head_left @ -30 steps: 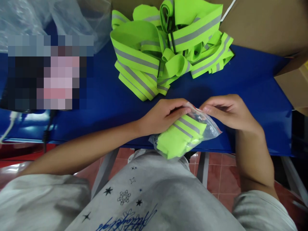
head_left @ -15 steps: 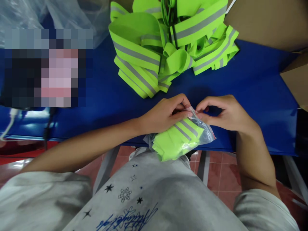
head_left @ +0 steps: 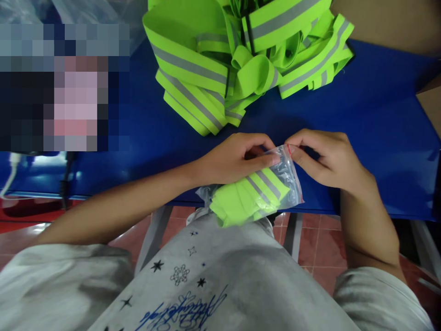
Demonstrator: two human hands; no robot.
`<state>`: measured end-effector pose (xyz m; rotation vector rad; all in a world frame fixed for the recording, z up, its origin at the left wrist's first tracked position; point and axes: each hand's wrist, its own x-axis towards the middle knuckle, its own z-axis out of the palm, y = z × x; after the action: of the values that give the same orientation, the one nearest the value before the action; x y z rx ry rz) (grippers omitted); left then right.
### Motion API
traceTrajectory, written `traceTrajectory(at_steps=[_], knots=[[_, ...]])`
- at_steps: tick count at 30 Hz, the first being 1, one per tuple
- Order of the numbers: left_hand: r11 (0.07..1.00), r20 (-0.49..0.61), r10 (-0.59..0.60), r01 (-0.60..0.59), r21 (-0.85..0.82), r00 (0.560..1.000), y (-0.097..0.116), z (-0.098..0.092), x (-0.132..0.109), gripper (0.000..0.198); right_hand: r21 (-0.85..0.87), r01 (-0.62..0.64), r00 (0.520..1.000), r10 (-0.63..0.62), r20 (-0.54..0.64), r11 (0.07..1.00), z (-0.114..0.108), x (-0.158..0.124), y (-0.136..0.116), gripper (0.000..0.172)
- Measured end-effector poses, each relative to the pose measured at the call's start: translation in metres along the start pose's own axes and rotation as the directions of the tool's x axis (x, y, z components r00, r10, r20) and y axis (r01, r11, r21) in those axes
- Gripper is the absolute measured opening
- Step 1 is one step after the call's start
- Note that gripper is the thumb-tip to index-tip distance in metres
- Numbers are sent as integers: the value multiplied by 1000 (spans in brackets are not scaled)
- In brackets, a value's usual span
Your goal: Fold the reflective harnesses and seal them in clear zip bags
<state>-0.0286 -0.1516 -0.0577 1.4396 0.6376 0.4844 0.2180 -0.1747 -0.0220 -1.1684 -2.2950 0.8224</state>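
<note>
A clear zip-lock bag with a red line along its mouth hangs over the near table edge, in front of my body. Folded inside it is a neon-yellow reflective strap with grey stripes. My left hand grips the bag's upper side, thumb on top and fingers behind the plastic. At the top corner of the bag's mouth, my right hand pinches the red-lined edge between thumb and forefinger. The fingers behind the plastic are partly hidden.
A heap of neon-yellow reflective straps lies beyond my hands on the blue table. Cardboard stands at the far right. Clear plastic sheeting, a blurred-out object and a white cable are on the left.
My right hand has shifted slightly to the right along with the bag's corner, and the bag's mouth now lies flatter and more visible. My left hand keeps its hold. The view has shifted slightly.
</note>
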Motion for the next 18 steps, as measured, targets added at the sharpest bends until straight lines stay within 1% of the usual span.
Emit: traceTrajectory(at_steps=[2,4,5,6,8,10,13,15,18], knots=[[999,-37,19,-17,42,999,0,0,0,27,-6,-29,996,29,-90,1000,-2,-2,-2,20],[997,-51,46,-42,70,998,0,0,0,28,22,-88,983,90,-159,996,-4,-3,-3,22],[995,-55,59,-55,78,997,0,0,1,28,50,-116,981,123,-150,992,-5,-3,-3,22],[994,-60,74,-69,81,995,-1,0,1,27,87,-130,984,139,-111,988,-6,-2,-3,21],[991,-84,113,-105,87,990,-1,1,1,29,162,-143,990,144,6,976,-4,1,-3,20],[985,-116,146,-133,109,982,0,1,1,32,216,-177,982,158,102,960,0,4,-2,23],[978,-178,173,-147,151,969,0,1,-1,35,277,-215,975,191,110,937,7,6,-2,23],[972,-205,195,-161,171,959,0,1,-2,34,291,-203,979,187,82,935,12,7,-3,21],[964,-213,223,-182,195,951,-1,2,-2,30,253,-166,986,161,42,953,16,8,-4,17]])
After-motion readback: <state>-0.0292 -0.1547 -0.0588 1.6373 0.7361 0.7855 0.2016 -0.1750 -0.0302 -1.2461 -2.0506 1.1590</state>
